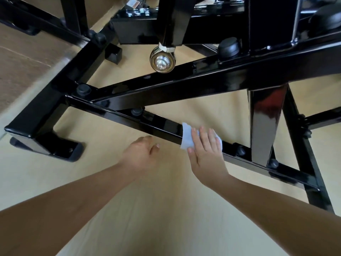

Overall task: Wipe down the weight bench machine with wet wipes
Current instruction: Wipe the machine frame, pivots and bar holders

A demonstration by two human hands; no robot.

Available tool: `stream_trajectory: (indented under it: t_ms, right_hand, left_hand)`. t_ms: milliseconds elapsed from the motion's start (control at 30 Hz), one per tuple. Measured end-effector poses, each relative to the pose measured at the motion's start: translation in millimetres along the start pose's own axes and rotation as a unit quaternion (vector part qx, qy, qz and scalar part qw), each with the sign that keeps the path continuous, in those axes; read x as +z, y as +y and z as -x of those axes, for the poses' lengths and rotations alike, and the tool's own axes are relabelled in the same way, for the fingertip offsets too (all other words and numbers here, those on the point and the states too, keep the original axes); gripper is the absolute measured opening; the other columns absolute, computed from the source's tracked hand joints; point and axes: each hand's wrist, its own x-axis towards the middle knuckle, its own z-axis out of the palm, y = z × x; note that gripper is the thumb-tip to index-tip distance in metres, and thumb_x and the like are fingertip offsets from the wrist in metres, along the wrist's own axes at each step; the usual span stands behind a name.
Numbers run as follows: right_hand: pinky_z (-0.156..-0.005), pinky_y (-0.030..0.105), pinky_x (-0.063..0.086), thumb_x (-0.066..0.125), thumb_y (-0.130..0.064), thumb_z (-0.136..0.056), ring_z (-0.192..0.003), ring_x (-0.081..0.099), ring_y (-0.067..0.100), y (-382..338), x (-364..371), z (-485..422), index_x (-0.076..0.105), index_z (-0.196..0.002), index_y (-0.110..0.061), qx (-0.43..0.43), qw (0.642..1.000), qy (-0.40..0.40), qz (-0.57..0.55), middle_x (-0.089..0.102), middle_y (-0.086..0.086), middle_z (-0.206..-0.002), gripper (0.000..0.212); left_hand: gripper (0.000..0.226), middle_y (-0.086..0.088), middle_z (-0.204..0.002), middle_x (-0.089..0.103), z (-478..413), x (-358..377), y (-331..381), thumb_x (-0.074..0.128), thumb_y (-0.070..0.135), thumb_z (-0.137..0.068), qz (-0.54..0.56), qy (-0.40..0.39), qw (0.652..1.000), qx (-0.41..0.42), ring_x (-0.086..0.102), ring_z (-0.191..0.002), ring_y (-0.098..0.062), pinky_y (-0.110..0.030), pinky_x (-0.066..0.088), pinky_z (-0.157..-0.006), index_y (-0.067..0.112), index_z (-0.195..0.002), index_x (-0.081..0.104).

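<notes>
Your right hand [204,152] lies flat on the wet wipe [187,138], fingers straight and pressing it onto the lower bar [147,124] of the weight bench machine. It is not gripping. The wipe is draped over the top of that bar, and its free edge sticks out past your fingertips on the side toward the bar's floor foot [46,145]. Your left hand [142,154] hovers on the near side of the bar, loosely curled and holding nothing.

The likeliest slip is losing the wipe. Only flat pressure holds it, so on glossy paint a quick stroke could leave it bunched behind your palm or drop it to the floor [166,200] under the bar.

If you stroke toward the upright post [265,122] that rises off the bar, a bolt cap [240,150] on the bar's top lies in the way. The wipe may snag or ride over it and leave a dirty ring. Your knuckles could also run into the post.

If you stroke the other way, your idle left hand sits close to the bar's near edge and may get bumped.

Pressing only from above probably leaves the bar's far face and underside untouched, so wrap the wipe round to reach them.

The chrome roller [162,60] and heavier beams hang above the bar, so mind your head if you lean in.
</notes>
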Motion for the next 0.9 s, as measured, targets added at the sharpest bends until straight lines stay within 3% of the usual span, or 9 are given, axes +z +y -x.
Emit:
stream_trajectory:
  t_ms: [67,133,200,267,333,500,600,733,900]
  right_hand:
    - [-0.126,0.055,0.017,0.024,-0.043,-0.108,-0.157,0.018,0.036,-4.9,1.8,1.6,0.026,-0.163,-0.017,-0.076,0.997,-0.005,-0.003,0.025,0.010,-0.169,0.061]
    - [-0.127,0.053,0.015,0.023,-0.044,-0.108,-0.158,0.016,0.034,-1.8,3.6,2.6,0.025,-0.164,-0.019,-0.090,0.996,0.005,0.005,0.024,0.010,-0.170,0.062]
    - [-0.124,0.057,0.021,0.021,-0.046,-0.107,-0.154,0.023,0.039,8.3,6.2,0.4,0.030,-0.162,-0.016,-0.025,0.999,0.027,0.011,0.030,0.017,-0.166,0.064]
    - [-0.122,0.060,0.021,0.019,-0.049,-0.105,-0.151,0.026,0.043,17.4,7.1,-1.9,0.032,-0.161,-0.015,0.080,0.996,0.032,-0.005,0.033,0.023,-0.163,0.067]
    - [-0.122,0.061,0.019,0.018,-0.050,-0.105,-0.151,0.025,0.045,8.6,7.3,-2.7,0.032,-0.161,-0.014,0.108,0.993,0.041,-0.009,0.031,0.024,-0.163,0.068]
    - [-0.127,0.053,0.013,0.024,-0.043,-0.108,-0.157,0.016,0.038,5.0,12.6,6.2,0.027,-0.163,-0.016,-0.075,0.997,0.023,0.018,0.024,0.015,-0.169,0.062]
    - [-0.128,0.052,0.014,0.009,-0.052,-0.106,-0.158,0.015,0.033,40.8,9.2,9.0,0.023,-0.163,-0.010,0.077,0.997,0.015,-0.002,0.023,0.018,-0.169,0.072]
    - [-0.127,0.055,0.007,0.011,-0.055,-0.105,-0.157,0.010,0.038,7.3,17.0,13.9,0.017,-0.164,-0.010,0.117,0.992,0.041,-0.001,0.016,0.019,-0.170,0.074]
    - [-0.128,0.050,-0.005,0.021,-0.050,-0.107,-0.160,-0.002,0.032,-57.1,22.6,3.2,0.016,-0.166,-0.026,-0.101,0.995,0.015,0.000,0.002,0.010,-0.174,0.063]
  left_hand:
    - [0.050,-0.006,-0.147,0.051,0.8,7.4,-7.4,0.042,0.045,-0.103,-0.051,-0.030,0.998,0.036,0.050,-0.134,-0.029,-0.035,0.044,-0.105,0.020,-0.146,0.050]
    - [0.060,-0.006,-0.167,0.026,4.8,11.2,-23.5,0.038,0.049,-0.104,-0.161,-0.089,0.982,0.032,0.026,-0.153,-0.029,-0.038,0.028,-0.122,0.022,-0.157,0.036]
    - [0.065,-0.005,-0.173,-0.005,12.5,9.7,-45.8,0.033,0.051,-0.105,-0.267,-0.157,0.950,0.034,-0.003,-0.159,-0.032,-0.047,0.008,-0.128,0.027,-0.163,0.017]
    - [0.067,-0.005,-0.171,-0.019,20.0,9.0,-65.1,0.031,0.049,-0.105,-0.311,-0.168,0.934,0.056,-0.015,-0.158,-0.032,-0.051,0.002,-0.128,0.032,-0.164,0.005]
    - [0.068,-0.003,-0.171,-0.021,24.1,9.1,-72.9,0.031,0.051,-0.105,-0.320,-0.153,0.933,0.066,-0.016,-0.158,-0.030,-0.050,0.002,-0.128,0.034,-0.163,0.001]
    - [0.069,-0.002,-0.172,-0.013,22.9,13.4,-69.2,0.032,0.059,-0.103,-0.320,-0.121,0.937,0.065,-0.010,-0.158,-0.029,-0.048,0.003,-0.128,0.035,-0.163,0.006]
    - [0.070,-0.002,-0.172,-0.016,23.0,12.9,-72.1,0.030,0.060,-0.103,-0.324,-0.129,0.935,0.066,-0.012,-0.158,-0.029,-0.049,0.001,-0.128,0.036,-0.163,0.004]
    - [0.071,-0.002,-0.171,-0.021,22.3,12.4,-68.7,0.029,0.062,-0.103,-0.317,-0.143,0.935,0.067,-0.017,-0.157,-0.029,-0.049,-0.002,-0.128,0.036,-0.163,0.001]
    - [0.072,0.000,-0.169,-0.027,25.4,11.8,-77.7,0.027,0.062,-0.104,-0.325,-0.145,0.932,0.074,-0.024,-0.156,-0.025,-0.046,-0.005,-0.128,0.037,-0.163,-0.006]
